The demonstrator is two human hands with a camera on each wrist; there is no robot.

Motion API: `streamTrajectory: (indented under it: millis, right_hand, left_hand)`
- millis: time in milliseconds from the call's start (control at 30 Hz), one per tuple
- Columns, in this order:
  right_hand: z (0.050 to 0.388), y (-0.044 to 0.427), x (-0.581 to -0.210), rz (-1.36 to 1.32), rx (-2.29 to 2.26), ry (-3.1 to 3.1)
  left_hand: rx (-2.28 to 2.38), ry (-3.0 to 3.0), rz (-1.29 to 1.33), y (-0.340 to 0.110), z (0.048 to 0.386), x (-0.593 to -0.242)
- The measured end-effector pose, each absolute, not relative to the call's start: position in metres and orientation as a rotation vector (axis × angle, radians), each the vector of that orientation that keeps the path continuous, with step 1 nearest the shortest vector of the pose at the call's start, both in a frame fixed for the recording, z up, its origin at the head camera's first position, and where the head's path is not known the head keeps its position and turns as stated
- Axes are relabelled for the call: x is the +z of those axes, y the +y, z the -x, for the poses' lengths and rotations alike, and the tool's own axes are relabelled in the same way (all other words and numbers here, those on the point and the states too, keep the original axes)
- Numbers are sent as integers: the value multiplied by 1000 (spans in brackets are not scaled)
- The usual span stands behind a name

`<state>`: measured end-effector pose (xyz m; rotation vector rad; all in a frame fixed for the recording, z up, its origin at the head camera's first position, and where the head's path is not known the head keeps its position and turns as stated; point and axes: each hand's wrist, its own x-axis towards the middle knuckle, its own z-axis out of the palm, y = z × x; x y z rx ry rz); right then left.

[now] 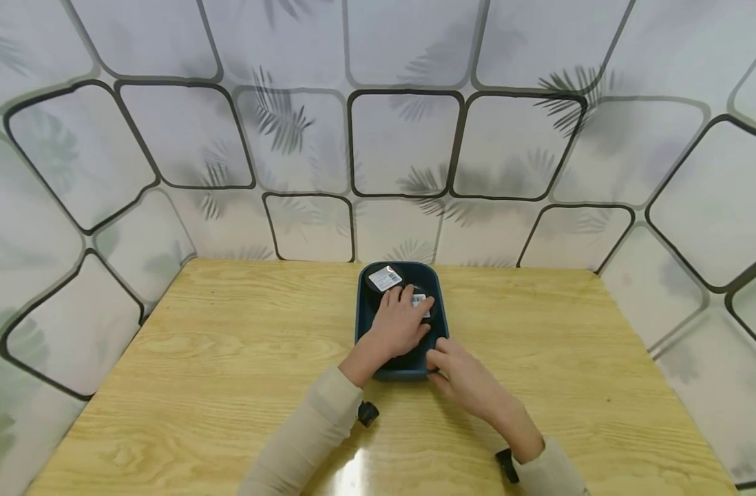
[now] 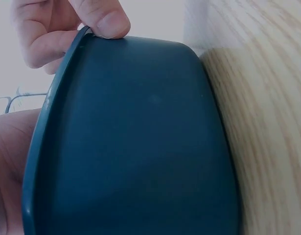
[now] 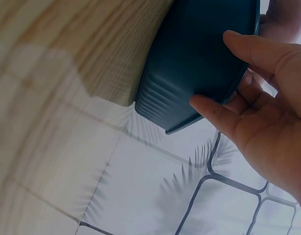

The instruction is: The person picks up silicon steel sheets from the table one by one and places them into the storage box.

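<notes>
A dark blue plastic bin (image 1: 399, 376) stands on the table, its near wall (image 2: 140, 127) filling the left wrist view. Inside it, at the far left, is a black round container (image 1: 374, 289) with a white label on top. My left hand (image 1: 395, 329) reaches into the bin, its fingers spread round a second black labelled container (image 1: 426, 313), mostly hidden beneath the hand. Its palm shows at the left edge of the left wrist view. My right hand (image 1: 465, 377) grips the bin's rim at the near right corner; in the right wrist view, two digits press the outer wall.
The bin sits on a light wooden table (image 1: 242, 324), near the far edge. A pale wall covering (image 1: 405, 145) with dark outlines and leaf prints rises behind the table and on both sides. Black wrist straps (image 1: 368, 413) show at the sleeves.
</notes>
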<state>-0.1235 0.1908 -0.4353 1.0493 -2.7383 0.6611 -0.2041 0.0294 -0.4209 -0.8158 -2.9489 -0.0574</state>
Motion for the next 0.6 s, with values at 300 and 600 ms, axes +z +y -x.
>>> streamTrajectory:
  millis: [300, 600]
  right_hand:
    - [126, 189, -432, -1047, 636, -2732]
    - [137, 199, -411, -882, 916, -2906]
  left_hand:
    - [-191, -2988, 878, 15, 207, -416]
    - [-368, -2990, 684, -35, 208, -405]
